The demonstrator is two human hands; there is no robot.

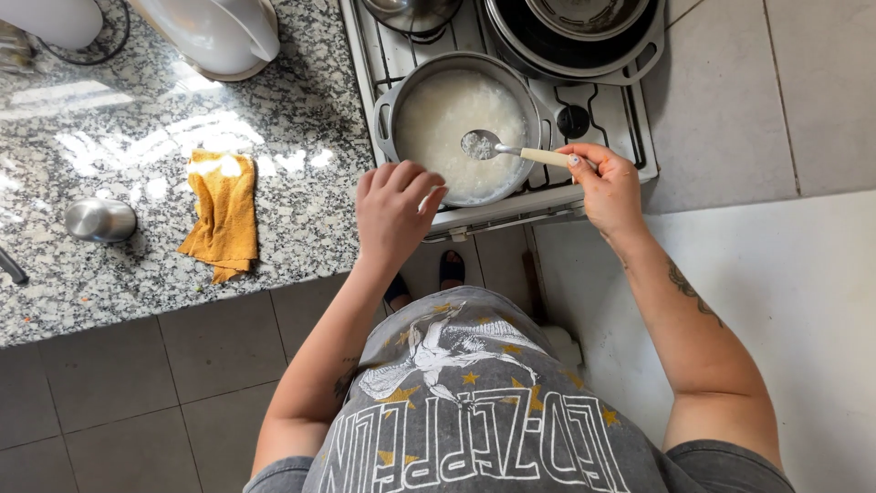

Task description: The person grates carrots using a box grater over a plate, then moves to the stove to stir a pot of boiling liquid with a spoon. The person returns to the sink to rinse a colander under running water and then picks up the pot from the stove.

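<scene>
Over stove front, I see right hand pinching cream handle of spoon; bowl holds white rice above pot. Left hand empty, fingers loosely curled, hovering at pot's near rim. Pot full of white rice, on front burner of stove. Yellow cloth crumpled on granite counter, metal cup beside it.

Yellow cloth, steel shaker, countertop
</scene>
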